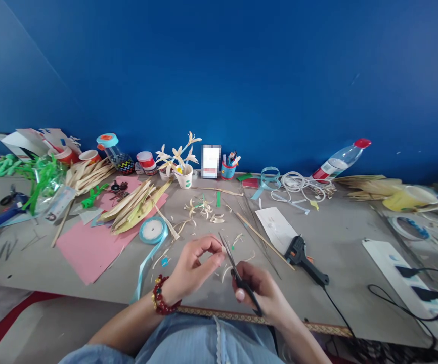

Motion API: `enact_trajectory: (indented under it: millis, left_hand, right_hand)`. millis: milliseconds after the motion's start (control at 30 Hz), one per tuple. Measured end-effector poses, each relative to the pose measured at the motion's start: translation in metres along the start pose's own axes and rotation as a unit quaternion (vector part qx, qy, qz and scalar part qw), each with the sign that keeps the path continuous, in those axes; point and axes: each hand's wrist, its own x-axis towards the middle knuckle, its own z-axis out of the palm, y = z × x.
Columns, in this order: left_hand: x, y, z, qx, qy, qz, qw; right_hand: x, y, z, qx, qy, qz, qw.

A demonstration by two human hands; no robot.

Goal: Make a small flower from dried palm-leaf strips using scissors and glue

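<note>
My left hand (194, 265) is closed in a pinch, thumb against forefinger, on a small pale piece (223, 249) that looks like husk. Black-handled scissors (245, 285) are in my right hand (262, 290), fingers through the handles. Their blades point up and to the left, right beside the pinched piece; whether they touch it I cannot tell. Curled pale scraps (226, 273) lie under and around my hands. Beyond them are several small husk flowers (202, 206). A roll of light blue ribbon (153, 230) sits left of my left hand, its tail hanging toward the table edge.
A black glue gun (302, 258) with a cord lies to the right, near a white power strip (397, 275). Dried husks (131, 207) rest on pink paper (90, 253) at left. At the back stand a paper cup (184, 178) of husk flowers and a tilted bottle (340, 161).
</note>
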Motion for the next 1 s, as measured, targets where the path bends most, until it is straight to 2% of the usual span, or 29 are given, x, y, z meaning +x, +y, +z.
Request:
enact_trajectory:
  millis: [200, 400, 833, 1000]
  left_hand:
    - [0.001, 0.005, 0.000, 0.048, -0.009, 0.012, 0.999]
    - [0.002, 0.007, -0.001, 0.050, -0.003, 0.018, 0.999]
    - [0.002, 0.006, -0.002, 0.049, -0.006, 0.020, 0.999]
    - [0.003, 0.006, -0.002, 0.050, -0.005, 0.021, 0.999]
  right_hand:
    - [-0.001, -0.006, 0.004, 0.009, -0.002, 0.003, 1.000]
    - [-0.001, -0.012, 0.007, 0.006, 0.007, 0.006, 1.000]
    - [0.000, -0.006, 0.007, 0.003, 0.018, 0.019, 1.000]
    - [0.001, -0.008, 0.009, 0.030, 0.006, 0.029, 0.999]
